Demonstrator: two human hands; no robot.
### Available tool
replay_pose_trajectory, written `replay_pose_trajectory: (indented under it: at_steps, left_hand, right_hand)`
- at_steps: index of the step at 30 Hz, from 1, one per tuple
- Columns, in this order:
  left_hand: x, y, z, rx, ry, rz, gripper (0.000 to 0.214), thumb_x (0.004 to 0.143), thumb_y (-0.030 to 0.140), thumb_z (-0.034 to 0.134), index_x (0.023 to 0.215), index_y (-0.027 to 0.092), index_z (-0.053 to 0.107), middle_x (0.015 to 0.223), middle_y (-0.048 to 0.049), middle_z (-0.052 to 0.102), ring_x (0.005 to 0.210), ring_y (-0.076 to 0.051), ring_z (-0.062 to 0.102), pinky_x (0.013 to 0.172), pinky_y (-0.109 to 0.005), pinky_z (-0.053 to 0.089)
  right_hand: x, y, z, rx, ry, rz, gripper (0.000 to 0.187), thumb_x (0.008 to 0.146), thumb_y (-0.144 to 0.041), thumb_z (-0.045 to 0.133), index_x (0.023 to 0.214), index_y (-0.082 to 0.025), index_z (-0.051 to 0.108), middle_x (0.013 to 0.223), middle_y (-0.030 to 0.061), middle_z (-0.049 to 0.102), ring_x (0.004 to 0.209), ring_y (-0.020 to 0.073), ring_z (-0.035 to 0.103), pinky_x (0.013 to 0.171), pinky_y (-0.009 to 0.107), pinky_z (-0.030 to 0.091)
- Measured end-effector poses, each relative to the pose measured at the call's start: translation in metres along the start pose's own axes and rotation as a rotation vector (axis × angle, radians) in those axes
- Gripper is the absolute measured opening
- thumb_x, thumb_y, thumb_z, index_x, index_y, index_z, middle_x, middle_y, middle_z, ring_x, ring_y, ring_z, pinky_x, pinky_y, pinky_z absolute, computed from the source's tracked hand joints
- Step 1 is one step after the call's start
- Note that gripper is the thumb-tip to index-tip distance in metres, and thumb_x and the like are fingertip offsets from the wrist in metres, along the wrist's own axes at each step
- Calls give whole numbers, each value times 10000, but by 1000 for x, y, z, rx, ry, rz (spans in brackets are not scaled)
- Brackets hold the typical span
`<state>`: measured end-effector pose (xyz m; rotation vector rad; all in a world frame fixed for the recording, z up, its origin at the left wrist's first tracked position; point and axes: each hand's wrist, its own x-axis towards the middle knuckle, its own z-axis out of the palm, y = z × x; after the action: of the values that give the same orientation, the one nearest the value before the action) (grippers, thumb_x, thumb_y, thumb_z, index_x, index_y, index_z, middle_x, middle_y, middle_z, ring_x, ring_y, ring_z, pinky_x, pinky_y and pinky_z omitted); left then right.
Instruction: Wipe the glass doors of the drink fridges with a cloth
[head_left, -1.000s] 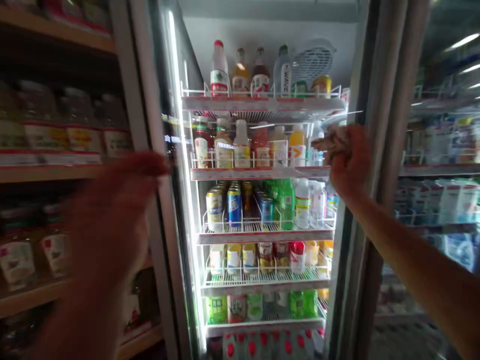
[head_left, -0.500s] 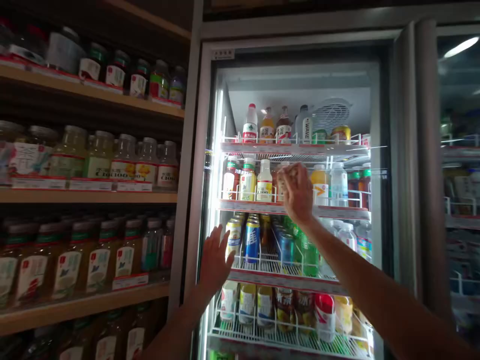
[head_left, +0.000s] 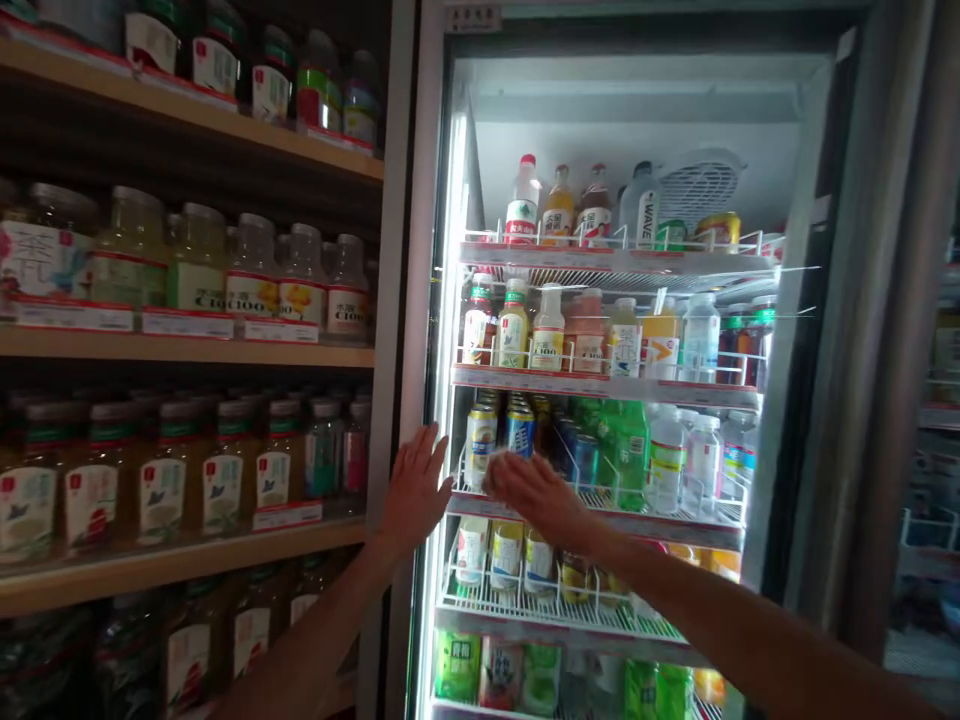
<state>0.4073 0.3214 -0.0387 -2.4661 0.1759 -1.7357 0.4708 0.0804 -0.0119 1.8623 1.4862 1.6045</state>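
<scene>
A glass-fronted drinks fridge stands before me, its metal door frame (head_left: 425,330) to the left of the lit shelves. My left hand (head_left: 415,485) lies open against that frame, fingers stretched upward. My right hand (head_left: 541,498) is at the glass, in front of the shelf of cans, its fingers bent over what looks like a pale crumpled cloth (head_left: 496,468). Most of the cloth is hidden by the fingers, and its edges are blurred. Behind the glass near the hand are a blue can (head_left: 520,430) and a green bottle (head_left: 630,455).
Wooden shelves (head_left: 187,345) packed with bottled drinks run along the left, close to my left forearm. A vertical metal post (head_left: 874,330) borders the fridge on the right, with another glass door (head_left: 937,480) beyond. Wire racks (head_left: 600,380) inside the fridge hold several rows of bottles.
My right hand has swept down and left, from in front of the upper bottles to the can shelf. My left hand stays by the frame. The view has tilted downward and come closer.
</scene>
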Motion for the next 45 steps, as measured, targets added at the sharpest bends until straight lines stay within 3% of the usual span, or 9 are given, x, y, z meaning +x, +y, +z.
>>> replay_pose_trajectory:
  at_steps: [3,7,9,15,21,27,33,39,45]
  left_hand:
    - [-16,-1,3,33,-49,45,520,813,173,433,1328,125,373,1446,-139,325,1359,-270,247,1070,-479,300]
    - [-24,-3,7,39,-40,62,526,812,155,426,1333,113,365,1448,-147,315,1368,-272,218,1070,-481,298]
    - [-26,-2,8,26,-38,66,531,812,159,435,1335,108,360,1450,-154,308,1372,-277,203,1072,-484,293]
    - [-43,7,9,-23,-70,114,521,784,131,462,1302,103,408,1433,-167,336,1362,-291,230,1070,-498,287]
    - [-37,19,12,-61,-36,118,549,783,129,466,1325,109,377,1453,-155,302,1384,-277,158,1080,-500,268]
    - [-41,29,18,-123,-11,149,549,776,136,472,1320,129,397,1449,-147,314,1384,-275,157,1086,-497,252]
    - [-22,63,21,-167,78,201,490,794,158,473,1281,113,437,1419,-163,363,1387,-274,144,1084,-492,259]
    - [-10,98,31,-181,93,236,489,798,181,486,1281,121,439,1413,-158,375,1389,-263,147,1096,-477,233]
    - [7,132,38,-210,150,150,588,784,160,496,1353,147,348,1473,-150,259,1394,-289,92,1092,-499,235]
  right_hand:
    - [-22,-12,5,4,-22,-124,534,826,-115,432,1348,-221,392,1449,4,344,1388,181,140,1126,411,179]
    - [13,31,-10,-91,151,445,541,845,-144,453,1366,-264,364,1490,53,245,1393,262,106,1093,516,175]
    - [16,25,-7,-101,140,522,559,841,-137,453,1376,-264,351,1492,61,236,1394,276,90,1085,521,190]
    - [-38,-44,21,-3,-39,-76,501,829,-102,442,1317,-217,439,1434,11,368,1385,187,151,1137,429,135]
    - [3,7,0,-111,102,546,528,856,-156,458,1366,-260,376,1477,62,276,1393,279,100,1092,526,177]
    - [-50,-42,14,-32,-92,29,513,849,-108,434,1344,-239,402,1441,15,356,1374,181,193,1127,420,169]
    - [-45,25,-12,-201,77,578,519,854,-166,478,1358,-258,392,1486,68,254,1387,286,130,1096,521,177]
    - [-95,-7,-9,-47,-122,32,533,843,-162,483,1359,-254,384,1467,17,309,1379,203,178,1111,432,214]
    - [-114,80,-40,-254,154,653,483,877,-164,438,1346,-275,407,1506,66,193,1379,288,169,1067,514,251]
